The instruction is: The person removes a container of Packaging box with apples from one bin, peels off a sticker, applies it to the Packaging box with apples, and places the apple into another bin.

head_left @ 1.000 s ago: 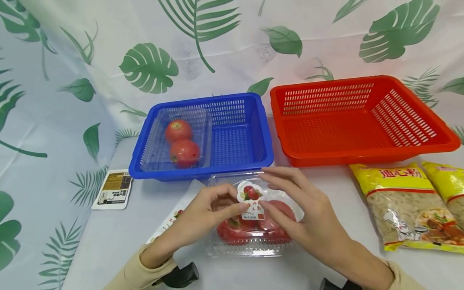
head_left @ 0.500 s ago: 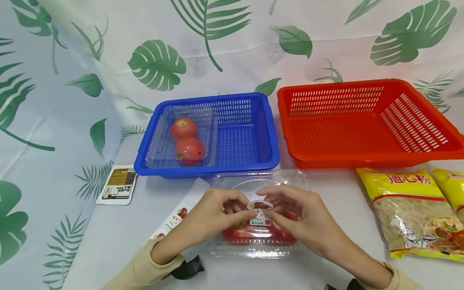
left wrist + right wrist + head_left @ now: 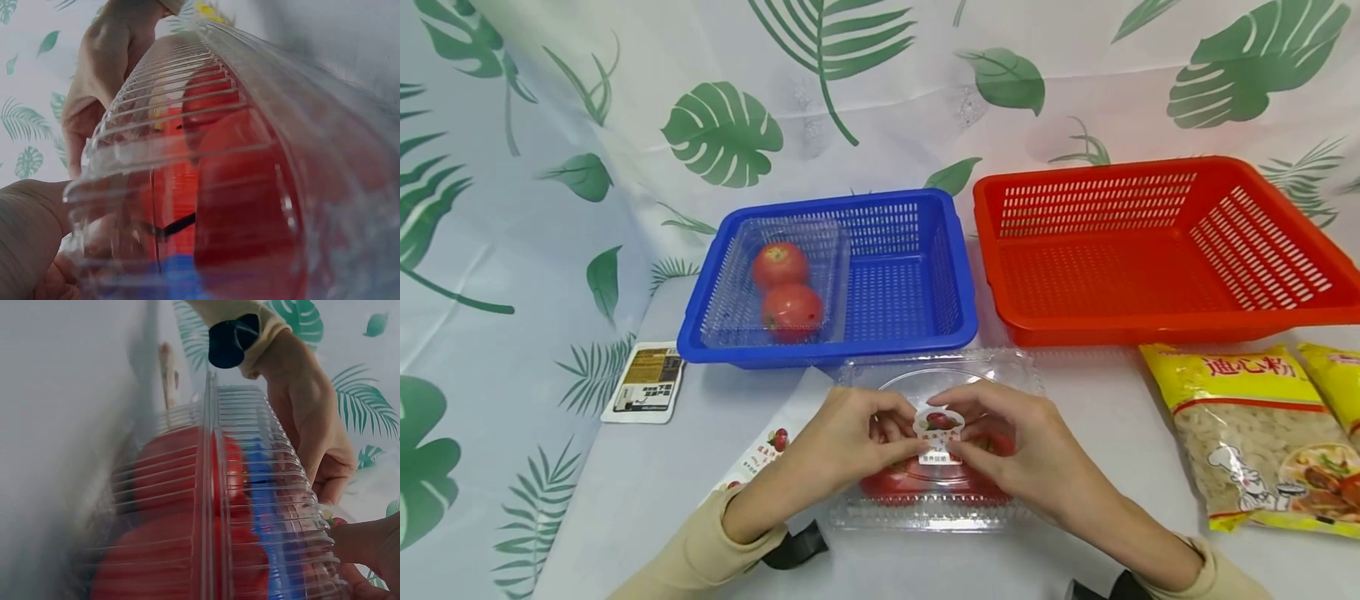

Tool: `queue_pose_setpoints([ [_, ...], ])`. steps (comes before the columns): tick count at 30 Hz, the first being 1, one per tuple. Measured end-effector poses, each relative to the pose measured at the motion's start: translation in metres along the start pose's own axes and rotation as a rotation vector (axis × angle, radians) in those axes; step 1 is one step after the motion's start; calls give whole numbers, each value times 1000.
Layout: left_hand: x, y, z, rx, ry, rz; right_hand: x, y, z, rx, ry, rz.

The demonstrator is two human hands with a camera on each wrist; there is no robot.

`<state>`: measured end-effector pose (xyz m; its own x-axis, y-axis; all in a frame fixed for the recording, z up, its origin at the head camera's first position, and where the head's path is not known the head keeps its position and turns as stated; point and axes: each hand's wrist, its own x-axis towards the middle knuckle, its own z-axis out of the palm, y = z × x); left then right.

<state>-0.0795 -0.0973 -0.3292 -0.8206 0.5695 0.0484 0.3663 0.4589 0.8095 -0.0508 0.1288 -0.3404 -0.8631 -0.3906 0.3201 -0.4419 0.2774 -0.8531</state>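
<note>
My left hand [image 3: 850, 433] and right hand [image 3: 1030, 437] pinch a small white sticker [image 3: 937, 435] printed with red fruit, each at one side with the thumb on its face. The sticker overlaps the lid of a clear plastic clamshell box [image 3: 925, 523] in the head view. Inside the closed box lie red round fruits [image 3: 887, 485], partly hidden by the hands. Through the ribbed side of the box, the left wrist view shows the red fruit [image 3: 244, 200] close up. The right wrist view shows the left hand [image 3: 312, 415] curled above the lid.
A strip of stickers [image 3: 767, 446] lies under the left forearm. Behind stands a blue basket [image 3: 962, 325] with a clear box holding two red fruits [image 3: 792, 308]. A red basket [image 3: 1120, 325] and yellow pasta bags [image 3: 1247, 433] are right; a printed packet [image 3: 643, 383] lies left.
The right fingers, earlier stretched out, have curled in around the sticker. Both hands have come lower over the lid. The sticker bent backward, then turned its face up again. The head view shifted slightly.
</note>
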Motion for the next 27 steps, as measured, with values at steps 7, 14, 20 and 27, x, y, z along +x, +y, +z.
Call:
queue_pose_setpoints([
  [7, 3, 1, 0, 21, -19, -12, 1, -1, -2, -95, -40, 23],
  [14, 10, 2, -8, 157, -20, -14, 13, -4, -7, -298, -136, 19],
  [20, 20, 5, -16, 242, -62, -31, 29, -10, -15, -394, -305, 55],
  [27, 33, 4, -25, 276, -122, -54, 51, -14, -25, -460, -428, 67],
])
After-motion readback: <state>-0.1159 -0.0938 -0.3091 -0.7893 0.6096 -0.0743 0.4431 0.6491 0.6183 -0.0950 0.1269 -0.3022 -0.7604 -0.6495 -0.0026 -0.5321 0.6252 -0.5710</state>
